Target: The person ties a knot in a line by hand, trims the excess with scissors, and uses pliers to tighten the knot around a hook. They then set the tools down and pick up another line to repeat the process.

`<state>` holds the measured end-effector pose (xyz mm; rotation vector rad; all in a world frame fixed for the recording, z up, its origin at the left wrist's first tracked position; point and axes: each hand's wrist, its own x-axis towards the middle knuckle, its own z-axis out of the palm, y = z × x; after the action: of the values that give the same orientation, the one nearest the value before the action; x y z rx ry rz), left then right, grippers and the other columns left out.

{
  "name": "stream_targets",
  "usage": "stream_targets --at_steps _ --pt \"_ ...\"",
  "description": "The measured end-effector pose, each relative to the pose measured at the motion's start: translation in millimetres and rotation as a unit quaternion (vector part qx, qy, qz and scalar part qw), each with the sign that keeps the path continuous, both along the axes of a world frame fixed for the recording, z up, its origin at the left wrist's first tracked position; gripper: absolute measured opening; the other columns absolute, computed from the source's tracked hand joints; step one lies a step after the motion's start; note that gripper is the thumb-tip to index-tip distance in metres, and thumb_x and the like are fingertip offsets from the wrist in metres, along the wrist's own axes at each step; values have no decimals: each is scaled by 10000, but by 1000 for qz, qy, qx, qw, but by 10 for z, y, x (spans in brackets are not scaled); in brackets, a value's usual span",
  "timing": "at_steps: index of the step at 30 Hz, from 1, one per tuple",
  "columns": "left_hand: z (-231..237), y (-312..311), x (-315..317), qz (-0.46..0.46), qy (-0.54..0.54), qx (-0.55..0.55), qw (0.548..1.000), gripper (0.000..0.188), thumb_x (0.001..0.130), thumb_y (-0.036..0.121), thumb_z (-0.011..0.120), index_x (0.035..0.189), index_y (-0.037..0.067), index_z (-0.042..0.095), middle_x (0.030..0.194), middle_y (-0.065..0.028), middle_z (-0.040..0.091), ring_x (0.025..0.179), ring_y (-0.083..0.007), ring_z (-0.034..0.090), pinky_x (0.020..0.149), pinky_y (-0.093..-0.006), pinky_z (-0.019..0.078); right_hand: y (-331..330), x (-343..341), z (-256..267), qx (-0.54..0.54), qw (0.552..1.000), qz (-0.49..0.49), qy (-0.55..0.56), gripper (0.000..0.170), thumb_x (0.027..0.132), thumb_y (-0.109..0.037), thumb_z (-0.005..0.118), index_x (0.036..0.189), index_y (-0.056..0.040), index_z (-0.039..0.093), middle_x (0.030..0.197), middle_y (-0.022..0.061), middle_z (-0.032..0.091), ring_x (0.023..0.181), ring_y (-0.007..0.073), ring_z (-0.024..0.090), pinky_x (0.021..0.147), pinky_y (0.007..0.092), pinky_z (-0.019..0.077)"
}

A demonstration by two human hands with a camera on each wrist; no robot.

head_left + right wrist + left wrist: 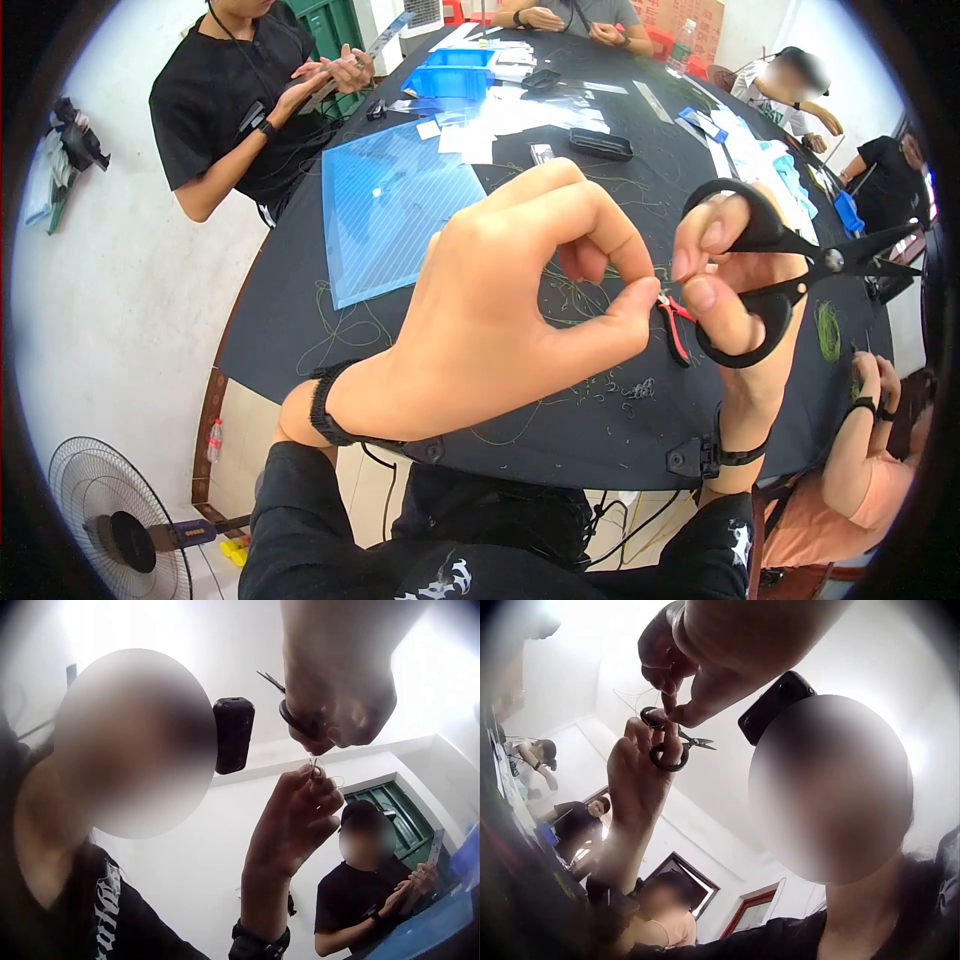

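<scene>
My left hand [500,285] is raised over the table, pinching a fine thread-like line [341,781] between thumb and forefinger. Part of that line loops out beside the fingertips in both wrist views. Black-handled scissors [832,261] hang on my right hand [724,312], thumb and fingers through the rings. Their blades stand apart and point right, away from the left hand. Right fingertips come close to the pinched left fingertips, and I cannot tell whether they hold the line too. Red-handled pliers [677,340] lie on the table beneath the fingertips.
On the black table [480,455] are loose green line, a heap of small dark metal pieces [637,388], a green coil [828,332], a blue striped sheet [390,220], a black tray [600,144] and a blue bin [450,78]. Several people surround it. A fan [120,530] stands left.
</scene>
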<state>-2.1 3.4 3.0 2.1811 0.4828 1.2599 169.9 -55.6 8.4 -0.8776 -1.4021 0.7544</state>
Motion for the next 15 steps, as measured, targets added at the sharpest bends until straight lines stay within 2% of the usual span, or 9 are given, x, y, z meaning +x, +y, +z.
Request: stream_targets --at_steps 4,15 --pt "-12 7 14 31 7 13 999 95 634 56 670 686 87 597 677 42 522 592 -47 435 460 -187 272 43 30 -56 19 999 25 3 257 692 56 673 888 -8 519 845 111 601 693 78 537 602 203 457" --pt "-17 0 36 38 12 29 999 108 622 55 677 681 89 593 672 36 515 579 -52 438 454 -191 280 65 31 -120 31 999 17 8 275 688 68 679 898 -8 520 841 102 601 635 37 497 575 172 417"
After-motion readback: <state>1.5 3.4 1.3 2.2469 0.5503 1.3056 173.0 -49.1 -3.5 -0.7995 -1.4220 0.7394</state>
